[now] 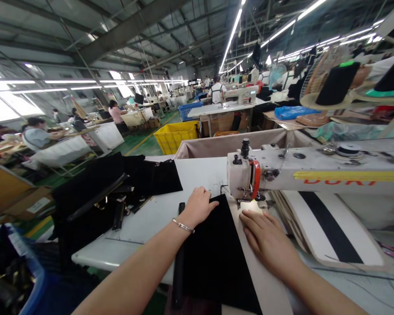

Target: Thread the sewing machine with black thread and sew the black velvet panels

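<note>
A black fabric panel [216,258] with a pale beige strip [262,267] along its right side lies on the white sewing table under the head of the sewing machine [239,175]. My left hand [198,204] rests on the panel's far left part, thumb stretched out to the right; its other fingertips are partly hidden. Flat on the beige strip, close in front of the presser foot [249,202], lies my right hand [264,232]. Its fingers touch a small cream-coloured piece [252,206] by the foot. A black bar-like edge [178,271] runs along the panel's left side.
Black pieces with metal fittings [118,188] are heaped on the table's left. Stacked beige panels with a black stripe [328,227] lie beneath the machine arm. A blue bin [29,267] stands lower left, a yellow crate [177,136] beyond the table. Thread cones [338,83] stand upper right.
</note>
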`<state>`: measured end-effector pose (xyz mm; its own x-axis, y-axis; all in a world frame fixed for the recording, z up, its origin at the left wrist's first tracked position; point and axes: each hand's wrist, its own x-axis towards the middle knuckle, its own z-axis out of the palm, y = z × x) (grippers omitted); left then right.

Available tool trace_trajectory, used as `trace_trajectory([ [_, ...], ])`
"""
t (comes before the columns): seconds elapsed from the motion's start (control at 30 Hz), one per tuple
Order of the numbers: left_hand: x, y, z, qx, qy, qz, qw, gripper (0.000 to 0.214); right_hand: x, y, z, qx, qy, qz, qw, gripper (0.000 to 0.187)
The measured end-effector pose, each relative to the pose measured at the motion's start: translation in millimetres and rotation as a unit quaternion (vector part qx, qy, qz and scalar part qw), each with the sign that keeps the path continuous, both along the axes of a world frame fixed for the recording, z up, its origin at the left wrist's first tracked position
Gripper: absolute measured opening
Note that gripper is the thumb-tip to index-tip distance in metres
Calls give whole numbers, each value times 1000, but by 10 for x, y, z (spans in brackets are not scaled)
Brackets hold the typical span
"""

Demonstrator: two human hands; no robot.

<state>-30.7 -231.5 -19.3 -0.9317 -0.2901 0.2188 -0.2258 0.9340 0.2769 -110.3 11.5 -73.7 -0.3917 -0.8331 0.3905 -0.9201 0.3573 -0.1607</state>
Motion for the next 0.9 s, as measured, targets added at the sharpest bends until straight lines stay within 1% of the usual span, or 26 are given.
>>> trace_trajectory([
  [0.07, -86, 45, -102, 12, -1, 8, 1000, 18, -11, -1, 10, -9, 3, 1, 1000, 38],
  [0.1, -89, 69, -126, 30, -1, 2, 1000, 14, -15, -3, 14, -10, 3, 2, 1000, 39],
  [0.17, -54, 126, -132, 92, 4, -26, 995, 15, -22, -11, 16, -9, -6, 0, 1000, 39],
  [0.23, -20, 196, -119, 164, 12, -70, 984, 19, -28, -21, 13, -6, -22, -6, 1000, 39],
  [0.3, -34, 271, -130, 194, 19, -97, 976, 17, -36, -29, 4, -2, -34, -13, 999, 40],
  [0.37, -104, 336, -174, 181, 19, -88, 979, 13, -48, -35, -9, 8, -37, -13, 999, 40],
  [0.47, -246, 398, -253, 173, 2, -42, 984, 12, -74, -38, -28, 23, -35, -11, 999, 39],
  [0.57, -354, 427, -278, 161, -10, -29, 986, 10, -101, -46, -37, 23, -36, -12, 999, 40],
  [0.73, -444, 458, -276, 155, -8, 1, 988, 10, -126, -69, -36, 20, -38, -16, 999, 43],
  [0.9, -494, 466, -359, 148, 9, 10, 989, 9, -143, -85, -56, 20, -38, -20, 999, 45],
])
